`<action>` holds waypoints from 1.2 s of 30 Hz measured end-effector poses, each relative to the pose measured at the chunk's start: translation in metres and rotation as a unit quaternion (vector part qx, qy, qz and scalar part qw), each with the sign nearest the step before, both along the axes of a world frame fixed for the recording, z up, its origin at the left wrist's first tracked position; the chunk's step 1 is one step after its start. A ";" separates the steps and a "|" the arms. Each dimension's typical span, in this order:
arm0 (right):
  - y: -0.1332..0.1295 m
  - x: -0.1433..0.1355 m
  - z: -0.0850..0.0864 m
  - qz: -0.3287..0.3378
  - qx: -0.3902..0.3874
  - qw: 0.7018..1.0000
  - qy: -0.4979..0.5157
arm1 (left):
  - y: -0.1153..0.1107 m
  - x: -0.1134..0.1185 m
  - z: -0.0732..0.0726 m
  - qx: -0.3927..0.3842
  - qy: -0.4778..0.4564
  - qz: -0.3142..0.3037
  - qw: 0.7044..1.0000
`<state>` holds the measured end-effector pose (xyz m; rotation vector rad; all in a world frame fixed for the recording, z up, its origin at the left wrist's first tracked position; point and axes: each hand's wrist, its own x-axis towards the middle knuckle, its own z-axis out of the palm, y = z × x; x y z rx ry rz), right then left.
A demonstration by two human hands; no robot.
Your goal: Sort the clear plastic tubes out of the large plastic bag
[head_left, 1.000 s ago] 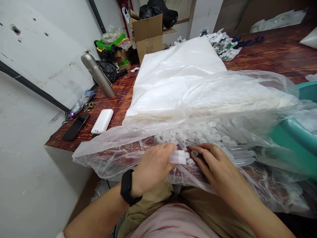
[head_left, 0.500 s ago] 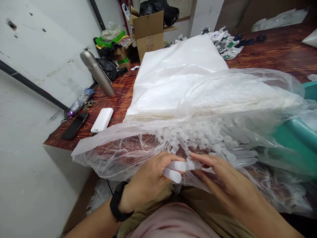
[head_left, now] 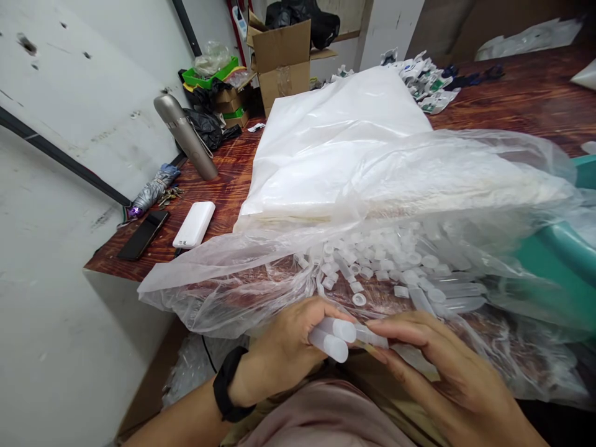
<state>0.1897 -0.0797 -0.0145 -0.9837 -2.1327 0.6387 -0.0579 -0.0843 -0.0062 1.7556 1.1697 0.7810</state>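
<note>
My left hand (head_left: 291, 338), with a black band on its wrist, is closed around two translucent plastic tubes (head_left: 331, 346) with white, rounded ends towards me. A third clear tube (head_left: 371, 336) lies crosswise between my hands. The thumb and fingers of my right hand (head_left: 433, 354) pinch its outer end, while its other end runs behind the tubes in my left hand. Just beyond my fingers, a loose white ring-shaped cap (head_left: 358, 300) sits on the table. Behind it, many small white caps (head_left: 367, 254) are heaped inside an open clear plastic bag (head_left: 200, 285), with longer clear tubes (head_left: 459, 295) at the right.
A large white plastic-wrapped stack (head_left: 335, 143) covers the table's middle. To the left are a power bank (head_left: 194, 225), a phone (head_left: 143, 235), a folded umbrella (head_left: 156, 188) and a steel flask (head_left: 186, 138). A teal tub (head_left: 559, 261) stands right; a cardboard box (head_left: 283, 65) is behind.
Both hands have come slightly down towards my body, still holding the tubes. The ring-shaped cap by my right fingertips now shows fully on the table.
</note>
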 end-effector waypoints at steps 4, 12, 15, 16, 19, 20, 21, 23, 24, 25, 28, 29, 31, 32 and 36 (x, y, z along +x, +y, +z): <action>-0.006 0.001 -0.001 0.004 0.026 1.000 -0.005 | -0.004 0.004 -0.005 0.031 -0.019 0.011 0.999; -0.010 -0.002 -0.005 -0.041 0.006 0.998 -0.052 | -0.003 0.000 -0.006 0.293 0.087 -0.030 0.952; -0.014 0.000 -0.005 -0.009 -0.001 0.995 -0.096 | -0.002 0.001 -0.002 0.293 0.080 -0.029 0.952; -0.015 0.000 -0.005 -0.005 0.000 0.995 -0.098 | -0.002 0.002 -0.001 0.301 0.086 -0.031 0.949; -0.017 0.000 -0.002 -0.016 -0.025 0.995 -0.091 | -0.003 0.003 0.000 0.324 0.104 -0.037 0.940; -0.017 0.000 -0.001 -0.020 -0.035 0.995 -0.090 | -0.003 0.004 0.000 0.322 0.103 -0.036 0.940; -0.017 0.000 0.000 -0.018 -0.042 0.995 -0.091 | -0.003 0.004 0.000 0.316 0.100 -0.034 0.943; -0.017 0.000 0.000 -0.008 -0.048 0.994 -0.096 | -0.003 0.003 -0.002 0.303 0.092 -0.030 0.948; -0.017 0.000 0.000 -0.007 -0.047 0.994 -0.095 | -0.003 0.003 -0.002 0.302 0.089 -0.030 0.949; -0.017 0.000 -0.002 -0.009 -0.050 0.994 -0.093 | -0.004 0.003 -0.003 0.304 0.088 -0.031 0.948; -0.018 0.003 -0.007 -0.028 -0.041 0.995 -0.088 | -0.005 0.002 -0.004 0.309 0.089 -0.026 0.946; -0.018 0.004 -0.009 -0.030 -0.028 0.995 -0.087 | -0.005 0.001 -0.004 0.306 0.090 -0.027 0.947; -0.019 0.006 -0.011 -0.026 0.002 0.996 -0.090 | -0.005 0.001 -0.004 0.298 0.091 -0.031 0.950; -0.019 0.007 -0.011 -0.028 0.013 0.995 -0.092 | -0.005 0.001 -0.004 0.298 0.090 -0.032 0.950; -0.019 0.005 -0.007 -0.043 0.041 0.995 -0.085 | -0.005 0.004 -0.004 0.312 0.087 -0.020 0.946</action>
